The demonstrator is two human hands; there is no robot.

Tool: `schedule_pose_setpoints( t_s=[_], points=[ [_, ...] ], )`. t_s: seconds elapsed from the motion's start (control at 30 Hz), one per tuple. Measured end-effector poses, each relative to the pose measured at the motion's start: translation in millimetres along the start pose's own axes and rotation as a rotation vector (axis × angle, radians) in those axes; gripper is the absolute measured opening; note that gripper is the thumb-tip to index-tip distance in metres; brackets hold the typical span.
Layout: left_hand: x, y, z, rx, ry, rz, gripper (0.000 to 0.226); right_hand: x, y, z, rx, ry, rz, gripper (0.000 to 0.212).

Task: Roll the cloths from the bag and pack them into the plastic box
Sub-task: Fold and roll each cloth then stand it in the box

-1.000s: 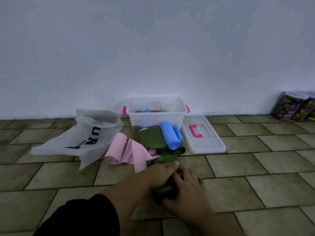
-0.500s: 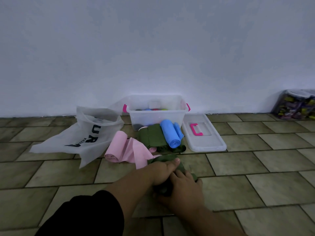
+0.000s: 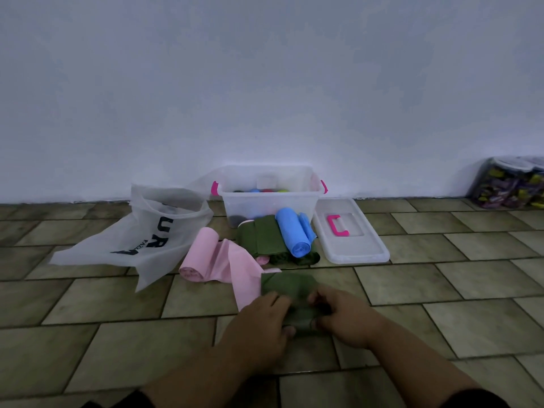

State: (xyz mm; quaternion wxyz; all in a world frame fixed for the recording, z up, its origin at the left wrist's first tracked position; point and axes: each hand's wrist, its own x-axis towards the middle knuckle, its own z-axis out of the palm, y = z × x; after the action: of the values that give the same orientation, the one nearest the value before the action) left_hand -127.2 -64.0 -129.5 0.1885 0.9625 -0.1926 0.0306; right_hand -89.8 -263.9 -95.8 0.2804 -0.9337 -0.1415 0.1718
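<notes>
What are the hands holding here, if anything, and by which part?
Both the left hand and right hand grip the green cloth at its rolled near end; the far end lies flat.

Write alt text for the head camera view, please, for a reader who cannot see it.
Both hands, left hand and right hand, grip a green cloth on a tiled floor. Beyond lie a pink cloth, a blue roll, an open plastic box, its lid and a white bag.

A green cloth [image 3: 290, 293] is half rolled on the floor. Pink [image 3: 206, 257], green [image 3: 265, 238] and blue [image 3: 293, 235] cloths are piled before the open clear box [image 3: 269, 201]; the white bag [image 3: 141, 240] is slumped leftward.
</notes>
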Motion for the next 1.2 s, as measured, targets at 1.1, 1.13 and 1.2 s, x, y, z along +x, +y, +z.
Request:
schedule_pose_setpoints(
  t_s=[1.1, 1.13, 1.2],
  points=[
    [46, 42, -17, -1.245, -0.01, -0.985, 0.06, 0, -21, 5, 0.2, 0.108, 0.274, 0.021],
    [46, 42, -15, -1.205, 0.028, -0.968, 0.063, -4, -22, 7, 0.302, 0.096, 0.272, 0.02],
    [44, 44, -14, -1.122, 0.105, -0.943, 0.061, -10, -26, 14, 0.448, 0.051, 0.251, 0.013]
  ],
)
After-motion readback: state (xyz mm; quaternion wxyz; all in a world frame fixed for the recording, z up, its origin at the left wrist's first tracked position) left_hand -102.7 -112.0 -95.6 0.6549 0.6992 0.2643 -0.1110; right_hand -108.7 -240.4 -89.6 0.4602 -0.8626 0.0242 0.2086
